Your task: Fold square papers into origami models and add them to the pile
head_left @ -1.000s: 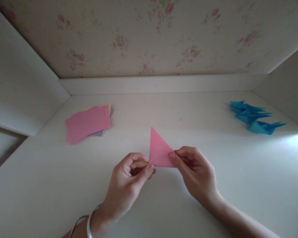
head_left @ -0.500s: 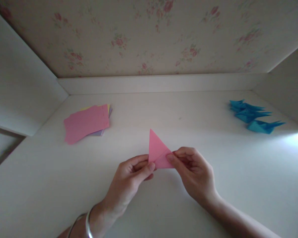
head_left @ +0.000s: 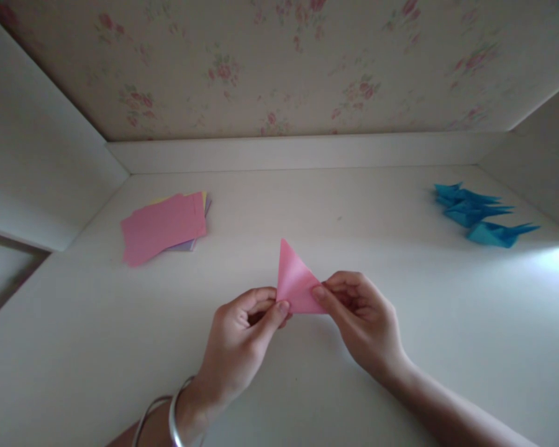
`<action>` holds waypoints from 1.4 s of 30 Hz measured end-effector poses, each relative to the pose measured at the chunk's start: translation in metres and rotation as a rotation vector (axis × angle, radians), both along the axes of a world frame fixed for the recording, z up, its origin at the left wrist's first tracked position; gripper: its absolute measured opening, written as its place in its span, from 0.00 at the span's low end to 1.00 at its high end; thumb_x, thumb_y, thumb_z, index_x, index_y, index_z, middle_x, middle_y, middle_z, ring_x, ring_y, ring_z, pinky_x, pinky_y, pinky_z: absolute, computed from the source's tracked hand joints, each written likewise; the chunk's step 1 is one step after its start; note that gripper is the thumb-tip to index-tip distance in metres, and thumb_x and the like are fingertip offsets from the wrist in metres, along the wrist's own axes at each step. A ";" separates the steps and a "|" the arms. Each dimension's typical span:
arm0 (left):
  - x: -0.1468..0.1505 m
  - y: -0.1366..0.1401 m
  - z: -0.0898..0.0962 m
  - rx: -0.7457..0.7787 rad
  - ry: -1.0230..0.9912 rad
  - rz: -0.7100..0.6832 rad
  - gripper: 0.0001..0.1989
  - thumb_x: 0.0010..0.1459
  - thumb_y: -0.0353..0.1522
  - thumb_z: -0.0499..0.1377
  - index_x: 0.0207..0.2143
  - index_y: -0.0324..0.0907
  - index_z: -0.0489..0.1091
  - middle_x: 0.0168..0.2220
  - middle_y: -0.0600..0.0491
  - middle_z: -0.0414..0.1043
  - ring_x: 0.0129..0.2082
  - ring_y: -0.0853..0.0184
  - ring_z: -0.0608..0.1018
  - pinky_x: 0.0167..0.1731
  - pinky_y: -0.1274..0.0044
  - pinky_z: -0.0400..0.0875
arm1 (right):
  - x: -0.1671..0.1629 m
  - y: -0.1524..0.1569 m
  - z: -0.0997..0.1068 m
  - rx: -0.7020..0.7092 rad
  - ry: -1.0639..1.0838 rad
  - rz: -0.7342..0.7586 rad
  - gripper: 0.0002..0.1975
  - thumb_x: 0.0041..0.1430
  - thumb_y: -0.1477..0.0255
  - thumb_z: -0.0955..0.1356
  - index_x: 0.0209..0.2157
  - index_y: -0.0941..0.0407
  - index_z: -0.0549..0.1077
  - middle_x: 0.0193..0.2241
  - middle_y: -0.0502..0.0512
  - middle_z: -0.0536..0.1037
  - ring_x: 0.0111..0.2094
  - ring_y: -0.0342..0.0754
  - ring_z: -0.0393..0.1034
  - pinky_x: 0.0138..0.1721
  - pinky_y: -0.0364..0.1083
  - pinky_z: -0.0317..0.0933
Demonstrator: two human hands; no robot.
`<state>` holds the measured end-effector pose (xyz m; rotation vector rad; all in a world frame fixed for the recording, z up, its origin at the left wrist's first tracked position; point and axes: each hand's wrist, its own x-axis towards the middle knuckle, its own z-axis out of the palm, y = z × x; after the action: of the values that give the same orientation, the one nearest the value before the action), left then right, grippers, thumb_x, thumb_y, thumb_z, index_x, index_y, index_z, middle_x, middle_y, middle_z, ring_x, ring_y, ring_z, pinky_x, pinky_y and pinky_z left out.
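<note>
A pink sheet of origami paper, folded to a triangle, is held between both hands above the white tabletop, one point facing away from me. My left hand pinches its lower left corner, thumb on top and fingers beneath. At the right corner, my right hand grips the paper between thumb and curled fingers. The paper's underside and the fingertips behind it are hidden.
On the left lies a stack of paper, pink on top with yellow and purple edges showing. Several folded blue paper figures stand at the right. A white ledge and floral wall close off the back.
The diagonal line that crossed the pink triangle's lower part no longer shows; its front face now looks smooth. Both hands keep their pinches, and the whole view has shifted slightly.
</note>
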<state>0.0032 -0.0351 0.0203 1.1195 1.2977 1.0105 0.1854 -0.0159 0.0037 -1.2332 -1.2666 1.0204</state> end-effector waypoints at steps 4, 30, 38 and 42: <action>-0.001 0.001 0.001 0.031 0.035 0.033 0.08 0.59 0.36 0.64 0.36 0.41 0.77 0.29 0.53 0.80 0.29 0.68 0.80 0.30 0.81 0.73 | 0.000 0.001 0.004 -0.102 0.117 0.157 0.14 0.55 0.66 0.74 0.39 0.53 0.69 0.29 0.51 0.80 0.30 0.45 0.76 0.28 0.41 0.71; -0.003 0.003 0.004 0.092 0.114 0.125 0.06 0.59 0.35 0.64 0.35 0.41 0.77 0.28 0.55 0.80 0.29 0.70 0.80 0.31 0.82 0.74 | 0.004 0.007 0.012 -0.352 0.302 0.208 0.25 0.53 0.62 0.74 0.49 0.54 0.65 0.31 0.54 0.85 0.33 0.49 0.82 0.41 0.51 0.77; -0.009 0.013 -0.001 0.062 -0.043 0.309 0.10 0.57 0.36 0.66 0.39 0.40 0.76 0.28 0.55 0.80 0.29 0.72 0.80 0.33 0.83 0.75 | 0.010 0.011 0.003 -0.243 0.389 0.172 0.20 0.56 0.63 0.74 0.48 0.52 0.70 0.38 0.55 0.85 0.38 0.49 0.81 0.45 0.50 0.75; -0.004 0.008 0.002 0.003 -0.056 0.241 0.10 0.58 0.36 0.66 0.38 0.39 0.76 0.28 0.54 0.81 0.28 0.72 0.79 0.31 0.84 0.73 | 0.004 0.004 0.008 -0.211 0.313 0.441 0.21 0.55 0.57 0.73 0.46 0.53 0.77 0.39 0.57 0.84 0.40 0.49 0.79 0.43 0.48 0.73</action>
<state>-0.0008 -0.0269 0.0225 0.9452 1.4093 1.2126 0.1898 -0.0124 0.0117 -0.9130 -1.2291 1.6330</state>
